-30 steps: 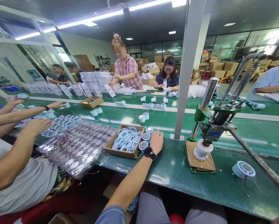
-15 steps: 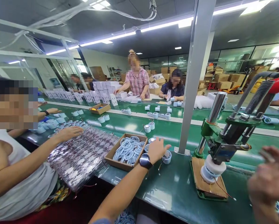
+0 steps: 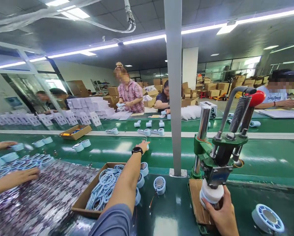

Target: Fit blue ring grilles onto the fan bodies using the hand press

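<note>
White plastic, round and squat, the part (image 3: 211, 194) sits under the head of the green hand press (image 3: 218, 157) on a wooden pad (image 3: 194, 203). The right hand (image 3: 223, 216) comes up from below and closes its fingers around the part's lower right side, thumb at its bottom edge. The left hand (image 3: 143, 145) stretches far forward over the green conveyor belt (image 3: 112, 150), fingers loosely extended; whether it grips anything cannot be told. Beneath that forearm lies a cardboard box (image 3: 88, 203) of pale blue rings, with a small round part (image 3: 159, 185) just beside it on the bench.
</note>
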A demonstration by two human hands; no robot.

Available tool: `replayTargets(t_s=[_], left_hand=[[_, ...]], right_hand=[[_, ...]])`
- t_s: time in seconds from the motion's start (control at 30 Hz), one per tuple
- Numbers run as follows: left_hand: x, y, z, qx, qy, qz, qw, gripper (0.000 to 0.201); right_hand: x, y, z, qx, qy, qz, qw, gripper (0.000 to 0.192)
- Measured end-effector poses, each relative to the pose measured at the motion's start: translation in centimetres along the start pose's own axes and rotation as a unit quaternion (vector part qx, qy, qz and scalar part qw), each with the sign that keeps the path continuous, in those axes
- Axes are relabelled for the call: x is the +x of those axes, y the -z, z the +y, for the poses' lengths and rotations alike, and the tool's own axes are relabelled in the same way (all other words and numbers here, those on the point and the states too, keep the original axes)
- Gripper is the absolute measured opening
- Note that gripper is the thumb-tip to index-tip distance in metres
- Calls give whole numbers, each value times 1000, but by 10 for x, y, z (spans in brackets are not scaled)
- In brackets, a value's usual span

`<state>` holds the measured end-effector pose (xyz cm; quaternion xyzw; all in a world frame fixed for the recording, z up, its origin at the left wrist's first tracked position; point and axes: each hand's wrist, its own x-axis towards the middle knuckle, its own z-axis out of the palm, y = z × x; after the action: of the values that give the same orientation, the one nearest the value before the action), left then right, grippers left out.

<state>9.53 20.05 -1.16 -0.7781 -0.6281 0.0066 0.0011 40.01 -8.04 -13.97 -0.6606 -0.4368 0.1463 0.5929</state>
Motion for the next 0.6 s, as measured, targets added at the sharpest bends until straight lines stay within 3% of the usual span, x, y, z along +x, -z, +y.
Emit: replayTargets(t_s=[0.13, 0.2, 0.27, 0.33, 0.47, 0.53, 0.6], left_hand=[[-3, 8, 10, 15, -35, -2, 999, 36], [-21, 13, 22, 18, -73, 10, 997, 36], [-58, 14, 41, 19, -120, 24, 992, 38], [-110, 9, 64, 20, -170, 34, 985, 40], [-207, -21, 113, 21, -255, 22, 966, 41], [-226, -39, 129, 26, -255, 25, 966, 38], [-225, -53, 134, 32, -233, 40, 971, 39]], right_hand=[[-4, -1, -9, 5, 3, 3, 1000, 85], [-4, -2, -11, -1, 11, 16, 1000, 83], [-5, -3, -10, -5, 34, 41, 999, 82], [-5, -4, -8, -16, 61, 68, 996, 79], [-6, -3, -7, -68, 108, 106, 986, 67], [-6, -1, -9, -87, 141, 111, 980, 66], [-5, 0, -12, -103, 170, 107, 974, 68]])
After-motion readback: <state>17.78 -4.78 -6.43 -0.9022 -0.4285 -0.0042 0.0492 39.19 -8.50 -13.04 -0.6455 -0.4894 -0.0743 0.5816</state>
